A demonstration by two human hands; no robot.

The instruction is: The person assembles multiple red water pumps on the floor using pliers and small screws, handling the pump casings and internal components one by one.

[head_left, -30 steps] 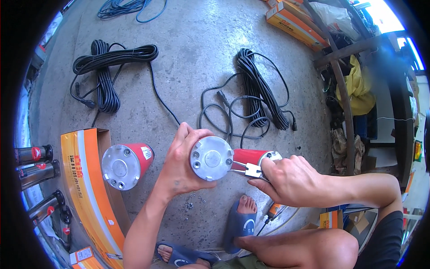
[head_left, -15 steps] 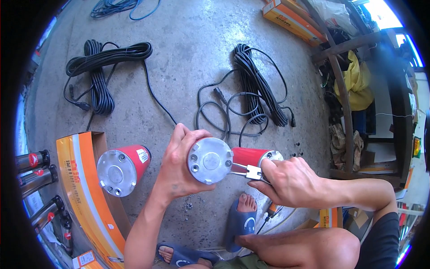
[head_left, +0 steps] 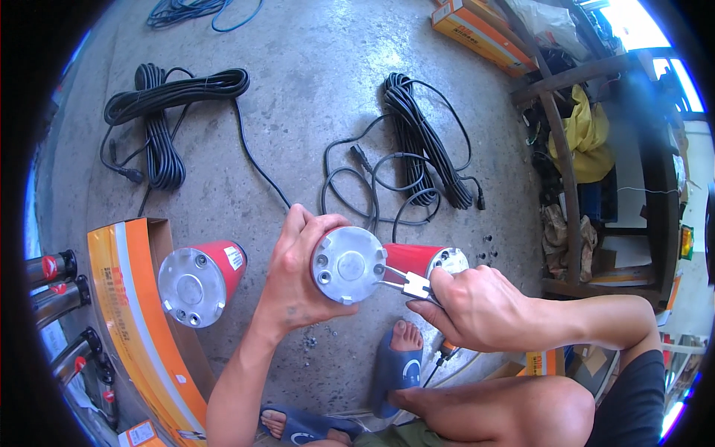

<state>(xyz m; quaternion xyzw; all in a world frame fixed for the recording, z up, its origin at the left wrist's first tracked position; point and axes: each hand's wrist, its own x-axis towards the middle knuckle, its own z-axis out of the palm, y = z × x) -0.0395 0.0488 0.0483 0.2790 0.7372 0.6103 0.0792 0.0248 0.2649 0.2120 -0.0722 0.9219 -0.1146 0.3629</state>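
Observation:
My left hand [head_left: 292,279] grips a red cylinder with a round grey metal end cap [head_left: 350,266] turned up toward me. Recessed holes sit near the cap's rim. Closed round a pair of pliers [head_left: 417,285] is my right hand [head_left: 477,305]. The pliers' two thin jaws are spread, their tips at the right edge of the cap. Whether they touch metal inside a hole I cannot tell. Behind my right hand lies a second red cylinder [head_left: 408,258], partly covered. A third red cylinder [head_left: 201,283] stands to the left, its grey cap showing.
Coiled black cables [head_left: 160,123] lie at the far left, with another black cable bundle [head_left: 413,141] farther right. An orange carton [head_left: 123,298] stands open at my left. Small metal bits [head_left: 309,341] are scattered on the concrete floor. A cluttered wooden rack [head_left: 570,171] runs along the right.
The pliers' angle has shifted slightly, with their jaws now sloping more up and left against the cap. The view has moved a little; my left hand keeps its hold.

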